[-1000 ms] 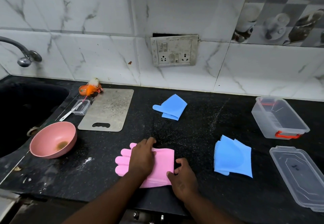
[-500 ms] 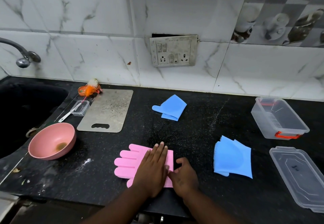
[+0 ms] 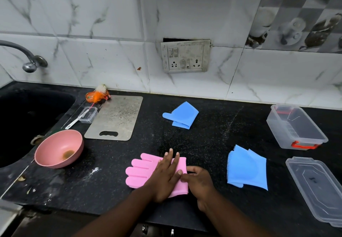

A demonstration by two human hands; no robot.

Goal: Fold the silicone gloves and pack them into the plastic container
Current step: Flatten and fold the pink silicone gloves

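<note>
Nothing packed yet: left hand (image 3: 164, 177) presses flat, fingers straight, on the pink glove (image 3: 142, 170) at the front of the counter (image 3: 203, 140) while right hand (image 3: 199, 183) pinches its cuff, both blue gloves (image 3: 248, 168) look folded, and the plastic container (image 3: 277, 131) sits empty far right.

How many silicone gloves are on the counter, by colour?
Pink glove: 1
Blue gloves: 2
Total: 3

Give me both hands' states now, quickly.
Left hand: open, pressing flat on the pink glove.
Right hand: closed, pinching the pink glove's right edge.
</note>
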